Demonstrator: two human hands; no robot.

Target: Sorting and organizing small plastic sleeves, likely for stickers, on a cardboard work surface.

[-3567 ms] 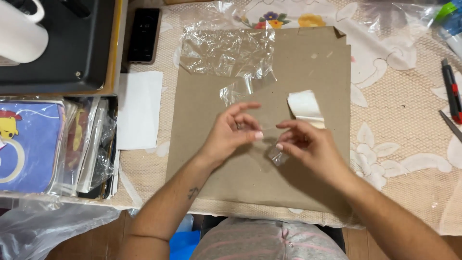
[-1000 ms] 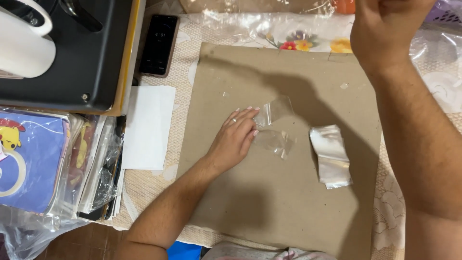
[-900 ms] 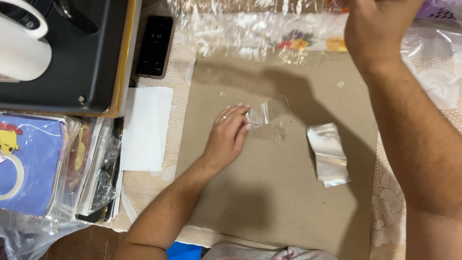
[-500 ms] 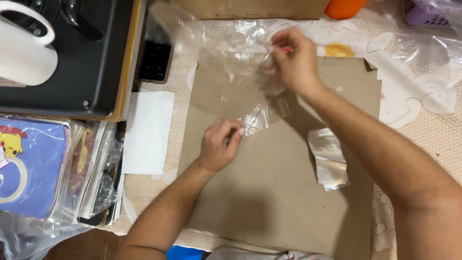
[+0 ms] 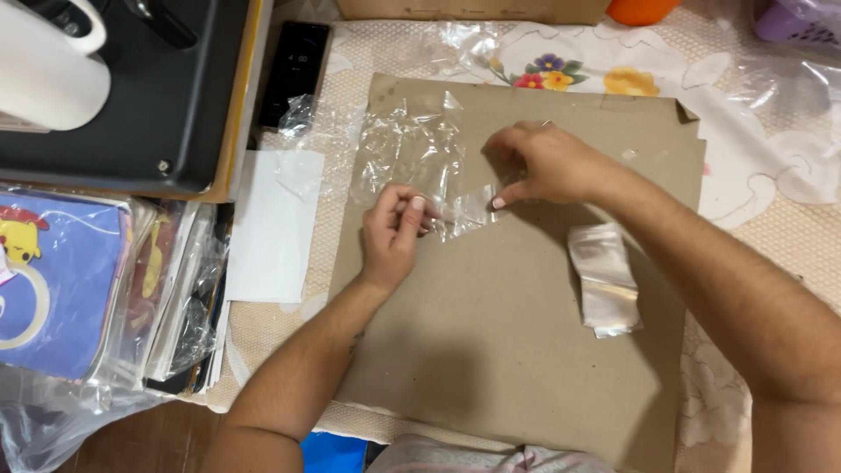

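Right hand (image 5: 543, 165), raised clear half a second ago, has come down to pinch the small clear bag (image 5: 469, 210) opposite the left hand (image 5: 394, 232), both clamped on it over the cardboard sheet (image 5: 491, 350), so handling resumes two-handed.

Bright, even overhead light, soft shadows (plastic glints), edges perhaps slightly blurred.

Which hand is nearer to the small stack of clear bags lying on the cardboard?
Right. The right hand is up and left of the stack of clear bags; the left hand lies farther left.
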